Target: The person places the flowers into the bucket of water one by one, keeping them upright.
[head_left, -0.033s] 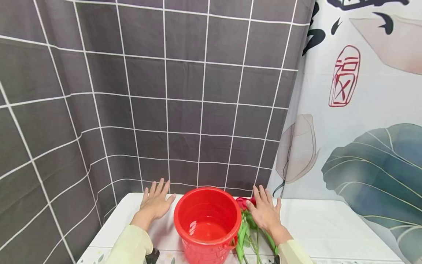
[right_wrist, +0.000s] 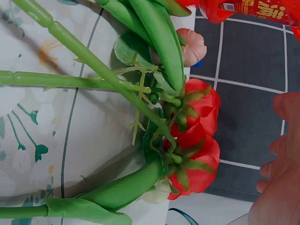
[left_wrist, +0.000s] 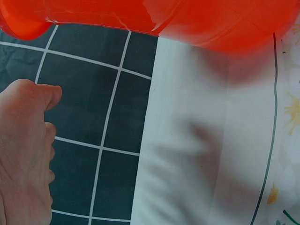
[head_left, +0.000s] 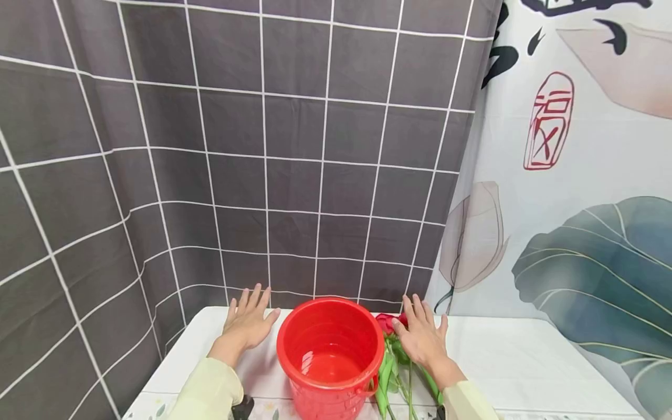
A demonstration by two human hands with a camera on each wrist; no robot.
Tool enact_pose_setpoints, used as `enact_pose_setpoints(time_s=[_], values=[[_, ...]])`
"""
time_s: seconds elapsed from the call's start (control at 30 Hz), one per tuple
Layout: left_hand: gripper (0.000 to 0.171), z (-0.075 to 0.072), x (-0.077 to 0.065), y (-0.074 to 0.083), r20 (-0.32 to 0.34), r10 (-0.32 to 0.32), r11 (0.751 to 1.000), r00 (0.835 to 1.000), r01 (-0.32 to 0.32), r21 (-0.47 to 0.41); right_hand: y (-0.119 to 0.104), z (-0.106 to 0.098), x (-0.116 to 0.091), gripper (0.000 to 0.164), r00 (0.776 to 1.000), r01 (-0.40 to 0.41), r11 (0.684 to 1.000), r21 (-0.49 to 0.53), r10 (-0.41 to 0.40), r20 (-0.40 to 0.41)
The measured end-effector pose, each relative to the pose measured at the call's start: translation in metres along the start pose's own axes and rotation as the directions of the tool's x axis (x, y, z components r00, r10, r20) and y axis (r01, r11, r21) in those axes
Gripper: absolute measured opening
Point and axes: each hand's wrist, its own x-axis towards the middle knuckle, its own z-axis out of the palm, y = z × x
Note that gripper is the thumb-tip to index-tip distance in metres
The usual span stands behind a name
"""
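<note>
A red plastic bucket [head_left: 331,359] stands upright on the table between my two hands. Pale glints show inside it; whether it holds water I cannot tell. My left hand [head_left: 245,324] hovers to the bucket's left, palm down, fingers spread, apart from it; its shadow falls on the white cloth in the left wrist view. To the bucket's right, my right hand [head_left: 422,338] is held with straight fingers above artificial flowers. Two red roses [right_wrist: 196,161], green stems [right_wrist: 108,75], long leaves [right_wrist: 159,42] and a pale pink bloom [right_wrist: 193,47] lie there. Both hands hold nothing.
The white table [head_left: 525,356] has a flower-patterned strip along its near side. A dark grey curtain with white grid lines [head_left: 294,186] hangs behind and at left. A pale printed curtain [head_left: 593,175] hangs at right.
</note>
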Motion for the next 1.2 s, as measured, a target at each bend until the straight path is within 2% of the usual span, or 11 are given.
enact_pose_setpoints(time_s=[0.23,0.67,1.2], values=[[0.067,0.0040,0.0010,-0.0008,-0.003,0.007,1.000,1.000,-0.007,0.007,0.0003,-0.0005,-0.0008,0.064,1.000,-0.004,1.000,0.008,0.004,-0.011],[0.066,0.0011,0.0049,0.0004,-0.012,0.012,1.000,1.000,-0.012,0.021,0.0020,-0.0039,0.0046,0.066,1.000,-0.006,1.000,0.005,0.006,-0.016],[0.066,0.0020,0.0000,-0.0008,-0.006,0.005,1.000,1.000,-0.004,0.013,0.0014,-0.0017,0.0047,0.064,1.000,0.007,1.000,0.005,-0.007,-0.024]])
